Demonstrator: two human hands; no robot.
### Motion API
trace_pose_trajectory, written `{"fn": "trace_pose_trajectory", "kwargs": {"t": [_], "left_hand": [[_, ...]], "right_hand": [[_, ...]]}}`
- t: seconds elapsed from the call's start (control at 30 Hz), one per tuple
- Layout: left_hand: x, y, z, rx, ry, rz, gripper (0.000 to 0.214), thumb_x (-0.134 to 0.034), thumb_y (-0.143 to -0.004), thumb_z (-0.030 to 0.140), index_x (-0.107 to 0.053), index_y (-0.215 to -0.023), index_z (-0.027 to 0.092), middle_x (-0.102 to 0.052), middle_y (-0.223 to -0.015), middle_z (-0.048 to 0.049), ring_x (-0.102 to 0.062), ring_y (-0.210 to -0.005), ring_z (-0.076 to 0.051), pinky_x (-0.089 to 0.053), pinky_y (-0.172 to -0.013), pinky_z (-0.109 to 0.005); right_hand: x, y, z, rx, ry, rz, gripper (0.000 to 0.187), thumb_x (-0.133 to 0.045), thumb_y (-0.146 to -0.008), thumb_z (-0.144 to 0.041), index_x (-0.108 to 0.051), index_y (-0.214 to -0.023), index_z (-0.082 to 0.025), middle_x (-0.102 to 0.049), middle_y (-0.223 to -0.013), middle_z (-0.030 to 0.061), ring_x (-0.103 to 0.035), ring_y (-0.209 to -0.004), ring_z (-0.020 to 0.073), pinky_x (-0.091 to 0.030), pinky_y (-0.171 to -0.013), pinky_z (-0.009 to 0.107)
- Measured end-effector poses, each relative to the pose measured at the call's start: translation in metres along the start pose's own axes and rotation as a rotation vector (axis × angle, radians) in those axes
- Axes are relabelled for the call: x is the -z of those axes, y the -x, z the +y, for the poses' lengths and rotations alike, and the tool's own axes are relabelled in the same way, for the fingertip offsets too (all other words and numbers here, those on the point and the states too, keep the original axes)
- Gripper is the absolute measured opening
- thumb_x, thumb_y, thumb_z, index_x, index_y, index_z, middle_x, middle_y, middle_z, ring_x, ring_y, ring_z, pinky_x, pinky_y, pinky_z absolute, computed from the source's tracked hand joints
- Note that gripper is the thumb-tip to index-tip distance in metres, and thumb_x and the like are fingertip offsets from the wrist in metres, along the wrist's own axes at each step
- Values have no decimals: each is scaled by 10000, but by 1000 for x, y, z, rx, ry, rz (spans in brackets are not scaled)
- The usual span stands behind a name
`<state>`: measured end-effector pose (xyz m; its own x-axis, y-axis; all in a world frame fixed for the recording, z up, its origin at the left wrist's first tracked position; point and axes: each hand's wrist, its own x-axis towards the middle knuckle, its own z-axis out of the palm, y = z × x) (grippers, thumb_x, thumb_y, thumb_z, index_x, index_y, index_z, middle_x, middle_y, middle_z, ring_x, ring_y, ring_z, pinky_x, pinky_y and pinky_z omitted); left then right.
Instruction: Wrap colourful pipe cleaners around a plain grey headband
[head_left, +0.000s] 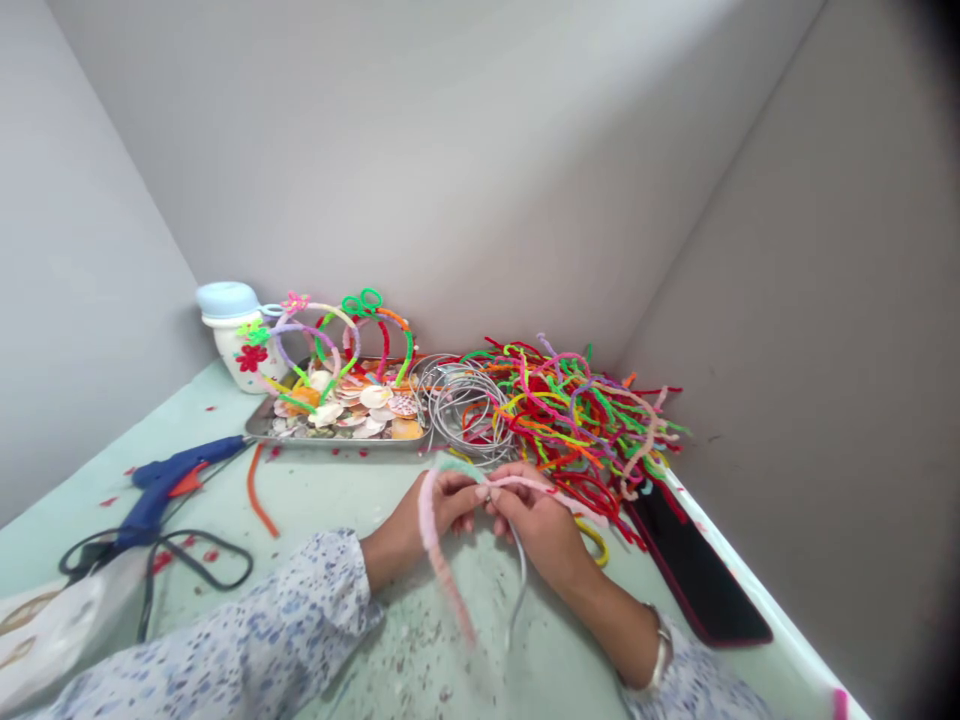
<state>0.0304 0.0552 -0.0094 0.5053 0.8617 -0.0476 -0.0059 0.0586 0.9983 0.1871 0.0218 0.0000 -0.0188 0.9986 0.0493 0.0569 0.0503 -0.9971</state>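
My left hand (427,515) and my right hand (536,520) meet over the pale green table (337,500), both pinched on a thin metal headband (517,580) partly wrapped in a pink pipe cleaner (435,545). The wrapped side curves down under my left hand; the bare grey wire side hangs below my right hand. A loose pink end runs right from my right fingers toward the pile of coloured pipe cleaners (577,420).
Bare metal headbands (461,405) lie behind my hands. A metal tray (330,432) holds shells and finished wrapped headbands (337,335). A white jar (236,345) stands at back left, a blue glue gun (169,485) with cord at left, a dark phone (694,570) at right.
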Motion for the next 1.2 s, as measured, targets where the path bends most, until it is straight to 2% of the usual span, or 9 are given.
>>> {"fn": "trace_pose_trajectory", "kwargs": {"t": [0.2,0.3,0.53,0.7,0.83,1.0,1.1,1.2], "left_hand": [[-2,1,0,62,46,79,280,-613,-773,367,-611,-638,122,-497,-490,17,-430,-456,-75,-298,-465,-214],[-5,4,4,51,67,109,250,-597,-781,331,-573,-631,132,-509,-490,17,-431,-453,-78,-301,-470,-216],[-3,4,6,23,8,67,230,-553,-808,313,-516,-648,151,-550,-518,3,-452,-474,-93,-339,-499,-225],[-5,6,7,59,-12,64,212,-536,-805,291,-508,-647,154,-538,-498,6,-443,-451,-89,-307,-472,-220],[-4,6,6,46,-29,54,208,-536,-797,283,-513,-637,152,-516,-491,13,-425,-437,-82,-282,-459,-218],[-3,5,9,37,29,40,236,-560,-772,289,-483,-593,156,-477,-467,26,-389,-425,-72,-248,-450,-217],[-3,6,14,72,10,17,230,-568,-765,311,-502,-613,151,-449,-452,39,-348,-410,-67,-216,-437,-219],[-3,6,15,91,-66,-40,217,-571,-758,306,-521,-619,146,-433,-450,42,-341,-410,-68,-214,-437,-221]], "right_hand": [[-3,5,1,93,36,-39,66,-529,-832,-261,-518,-872,-209,-581,-678,-38,-548,-517,113,-422,-466,210],[-1,9,-2,190,131,-68,77,-535,-843,-261,-531,-891,-200,-585,-688,-24,-554,-578,124,-431,-525,220],[2,11,-1,406,425,39,72,-529,-864,-231,-585,-886,-191,-618,-807,18,-573,-733,151,-429,-680,257],[2,11,1,509,557,78,118,-486,-887,-209,-570,-808,-189,-588,-750,15,-552,-705,152,-402,-654,262],[4,11,1,546,595,50,126,-473,-890,-202,-573,-814,-185,-585,-758,27,-548,-721,163,-404,-659,273],[8,8,4,511,456,-68,107,-513,-860,-190,-602,-920,-193,-602,-839,38,-563,-771,168,-439,-713,286],[10,4,7,347,245,-118,202,-500,-875,-221,-579,-1060,-210,-603,-888,34,-581,-775,157,-465,-683,267],[10,1,8,201,85,-99,257,-485,-896,-292,-563,-1127,-210,-603,-885,29,-584,-774,149,-469,-673,255]]}}
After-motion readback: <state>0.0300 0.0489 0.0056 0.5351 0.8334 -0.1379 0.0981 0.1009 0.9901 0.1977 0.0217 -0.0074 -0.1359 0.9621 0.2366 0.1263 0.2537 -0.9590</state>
